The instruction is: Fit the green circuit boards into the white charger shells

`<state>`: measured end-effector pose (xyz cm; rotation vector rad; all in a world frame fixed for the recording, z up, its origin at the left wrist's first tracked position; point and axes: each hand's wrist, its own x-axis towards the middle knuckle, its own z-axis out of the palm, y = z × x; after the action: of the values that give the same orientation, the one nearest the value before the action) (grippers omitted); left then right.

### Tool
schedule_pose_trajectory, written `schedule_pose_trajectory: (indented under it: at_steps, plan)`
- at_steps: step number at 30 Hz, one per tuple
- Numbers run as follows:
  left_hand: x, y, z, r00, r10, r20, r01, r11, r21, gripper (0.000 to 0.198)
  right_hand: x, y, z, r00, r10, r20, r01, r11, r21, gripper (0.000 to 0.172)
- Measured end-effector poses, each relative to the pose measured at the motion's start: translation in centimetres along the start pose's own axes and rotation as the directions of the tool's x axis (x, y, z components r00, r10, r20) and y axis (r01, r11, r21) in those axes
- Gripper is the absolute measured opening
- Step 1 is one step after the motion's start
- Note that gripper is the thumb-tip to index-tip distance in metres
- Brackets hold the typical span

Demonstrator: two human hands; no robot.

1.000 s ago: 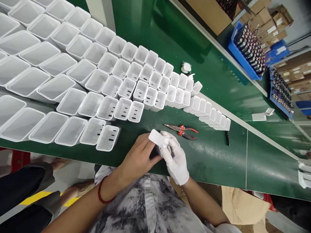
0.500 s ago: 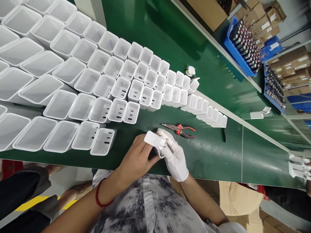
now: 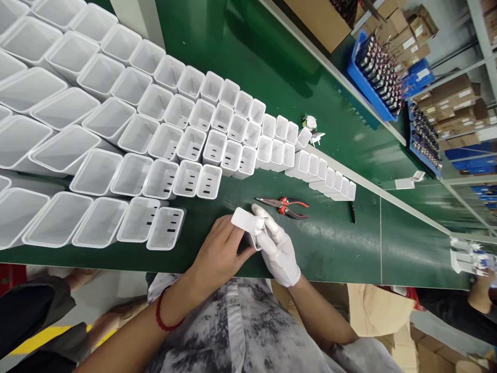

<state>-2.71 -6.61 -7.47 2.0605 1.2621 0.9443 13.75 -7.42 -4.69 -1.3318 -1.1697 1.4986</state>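
My left hand (image 3: 223, 246), bare with a red cord bracelet at the wrist, is closed round a white plastic case (image 3: 251, 239), close to the table's front edge. A flat white plate-like piece (image 3: 246, 221) projects over the left fingers at the top of the case. My right hand (image 3: 277, 248) wears a white glove, and its thumb and fingers pinch at the case's open end against that piece. The exact spot they grip is partly hidden by the glove. Just beyond the right hand lie long-nose pliers (image 3: 285, 206) with red and black handles.
Rows of open white cases (image 3: 166, 228) cover the table's left and run back right. A black stick-like item (image 3: 352, 211) lies near their end. Further back are a small white part (image 3: 309, 122) and a blue tray of wired parts (image 3: 375, 77). A co-worker's arm (image 3: 481, 292) is at far right.
The view has shifted slightly, moving the background left. Both hands keep nearly the same hold on the case. More of the co-worker's arm shows at the right edge.
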Motion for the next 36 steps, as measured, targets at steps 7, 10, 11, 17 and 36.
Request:
schedule_pose_trajectory:
  at_steps: [7,10,11,17,36]
  plan:
    - [0.1,0.4,-0.1,0.999,0.012,0.043,-0.014,0.999,0.048,0.056,-0.9,0.8,-0.6,0.897,-0.409,0.169,0.383,0.528,-0.758,0.065]
    - [-0.2,0.5,-1.1,0.992,0.011,0.122,-0.015,1.000,0.027,0.067,-0.6,1.5,-1.0,0.865,-0.436,0.250,0.406,0.314,-0.858,0.059]
    - [-0.4,0.4,-1.5,0.990,0.013,0.139,-0.015,1.000,0.018,0.068,-0.6,1.6,-1.3,0.855,-0.446,0.266,0.416,0.280,-0.865,0.055]
    - [-2.0,-1.0,-3.1,1.000,-0.023,-0.010,0.024,0.999,0.043,0.063,-3.0,1.4,-3.7,0.799,-0.570,0.191,0.385,0.243,-0.890,0.039]
    - [-1.7,-0.6,-3.2,1.000,0.011,-0.009,-0.010,0.995,0.096,0.049,-2.3,-1.7,-5.7,0.849,-0.279,-0.448,0.208,0.957,-0.203,0.035]
